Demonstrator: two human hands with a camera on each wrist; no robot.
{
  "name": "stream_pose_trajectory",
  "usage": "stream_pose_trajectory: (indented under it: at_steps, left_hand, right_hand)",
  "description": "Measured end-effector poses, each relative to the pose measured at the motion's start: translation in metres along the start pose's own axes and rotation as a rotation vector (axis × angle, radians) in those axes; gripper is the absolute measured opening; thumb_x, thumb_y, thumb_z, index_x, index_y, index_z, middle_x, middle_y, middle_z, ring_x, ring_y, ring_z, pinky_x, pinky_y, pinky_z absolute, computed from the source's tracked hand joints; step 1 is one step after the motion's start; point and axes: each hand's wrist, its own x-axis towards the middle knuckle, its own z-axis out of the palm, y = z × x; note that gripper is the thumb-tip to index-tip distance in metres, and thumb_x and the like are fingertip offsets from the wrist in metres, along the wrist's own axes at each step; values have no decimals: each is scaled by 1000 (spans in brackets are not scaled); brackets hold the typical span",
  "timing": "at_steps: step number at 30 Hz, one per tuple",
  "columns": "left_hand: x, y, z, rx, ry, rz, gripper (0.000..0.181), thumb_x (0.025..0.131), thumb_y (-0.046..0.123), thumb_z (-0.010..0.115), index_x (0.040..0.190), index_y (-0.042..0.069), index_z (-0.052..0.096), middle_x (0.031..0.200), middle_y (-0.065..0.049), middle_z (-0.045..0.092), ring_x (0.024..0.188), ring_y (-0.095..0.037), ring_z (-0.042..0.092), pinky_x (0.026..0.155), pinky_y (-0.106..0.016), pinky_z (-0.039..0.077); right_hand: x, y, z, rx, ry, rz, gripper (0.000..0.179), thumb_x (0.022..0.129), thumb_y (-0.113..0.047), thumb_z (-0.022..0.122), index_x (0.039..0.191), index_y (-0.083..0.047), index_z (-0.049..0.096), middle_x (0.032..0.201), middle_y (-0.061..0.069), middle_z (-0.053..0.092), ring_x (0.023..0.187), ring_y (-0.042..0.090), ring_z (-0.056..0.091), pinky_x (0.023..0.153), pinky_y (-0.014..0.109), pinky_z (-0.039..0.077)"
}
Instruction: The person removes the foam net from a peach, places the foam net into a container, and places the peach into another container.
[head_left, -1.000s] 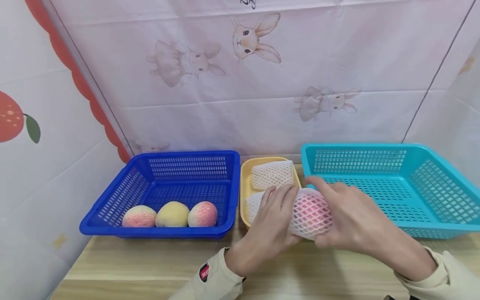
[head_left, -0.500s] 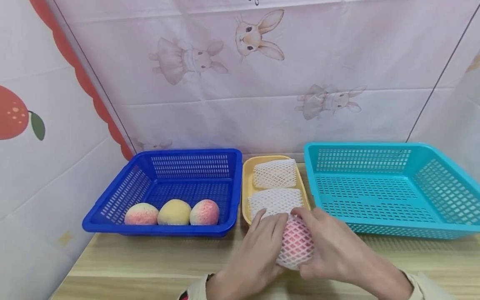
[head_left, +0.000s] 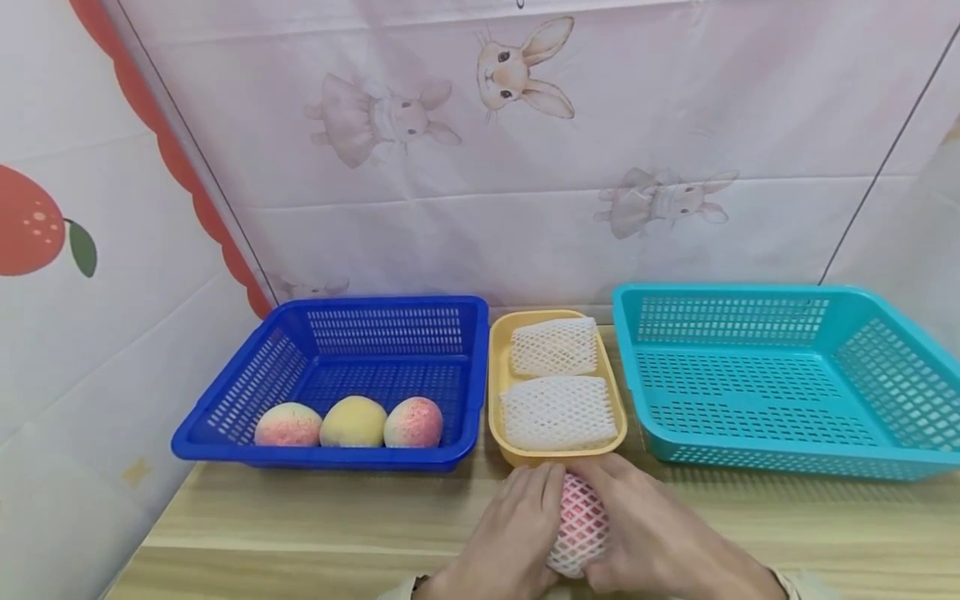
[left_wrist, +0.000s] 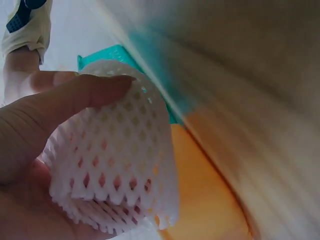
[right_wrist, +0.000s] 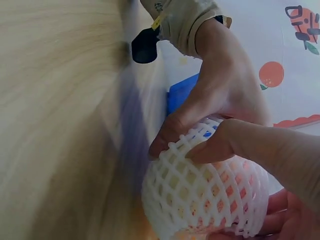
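A pink and pale yellow peach sits inside a white foam net sleeve, held between both hands low in the head view. My left hand grips its left side, thumb laid over the mesh in the left wrist view. From the other side my right hand grips it, and the right wrist view shows that thumb pressing on the net. Peach skin shows through the mesh holes. The fingers under the fruit are mostly hidden.
Beyond the hands is a yellow tray with two flat foam nets. At left, a blue basket contains three peaches. A teal basket stands at right. Behind rises a rabbit-print cloth.
Both hands have drawn the netted peach down and slightly left, away from the tray and teal basket. The near foam net in the tray has come into full view.
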Motion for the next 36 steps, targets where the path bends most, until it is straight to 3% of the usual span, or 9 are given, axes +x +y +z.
stream_pose_trajectory:
  at_steps: [4, 8, 14, 19, 24, 29, 36]
  left_hand:
    - [0, 1, 1, -16, -90, -30, 93, 53, 29, 91, 127, -2, 44, 114, -7, 53, 106, -19, 54, 101, -32, 42]
    - [0, 1, 4, 5, -75, -30, 89, 50, 27, 90, 122, 0, 46, 105, -5, 53, 96, -16, 53, 97, -31, 44]
    - [1, 3, 10, 90, -40, -28, 83, 50, 26, 89, 117, -1, 47, 95, -4, 50, 87, -16, 52, 91, -30, 46]
    - [1, 3, 13, 85, -87, -49, 84, 55, 27, 89, 121, -4, 47, 97, -6, 53, 87, -17, 54, 88, -30, 47]
    - [2, 3, 13, 49, -153, -72, 88, 57, 28, 89, 125, -6, 45, 103, -10, 55, 93, -18, 56, 89, -30, 48]
    - [3, -1, 12, -10, -142, -59, 75, 61, 23, 85, 119, -5, 47, 94, -7, 53, 85, -17, 56, 81, -28, 50]
    - [6, -2, 13, -45, -156, -96, 69, 58, 21, 85, 112, 0, 48, 89, -3, 51, 80, -14, 55, 71, -22, 49]
  right_hand:
    - [0, 4, 6, 35, -2, -6, 99, 41, -8, 76, 133, -32, 46, 118, -18, 52, 93, 2, 53, 79, 26, 50]
    - [0, 5, 8, 10, 6, -17, 99, 42, -10, 77, 133, -30, 46, 119, -15, 52, 93, 3, 52, 79, 27, 50]
    - [0, 5, 11, -56, -10, -1, 97, 44, -16, 80, 135, -24, 48, 127, -7, 51, 104, 6, 50, 88, 34, 49]
    - [-2, 7, 17, -161, -19, -3, 86, 50, -28, 85, 129, -12, 53, 124, 1, 53, 113, 17, 49, 92, 42, 48]
    - [0, 12, 26, -166, -28, -14, 88, 51, -28, 85, 129, -8, 50, 127, 5, 52, 121, 24, 46, 101, 48, 39]
    - [2, 13, 31, -211, 30, -60, 80, 51, -28, 82, 123, -8, 52, 120, 4, 54, 116, 20, 48, 106, 47, 34]
    - [2, 10, 37, -176, 57, 19, 73, 44, -20, 79, 112, -13, 55, 107, -4, 54, 102, 14, 51, 93, 41, 46]
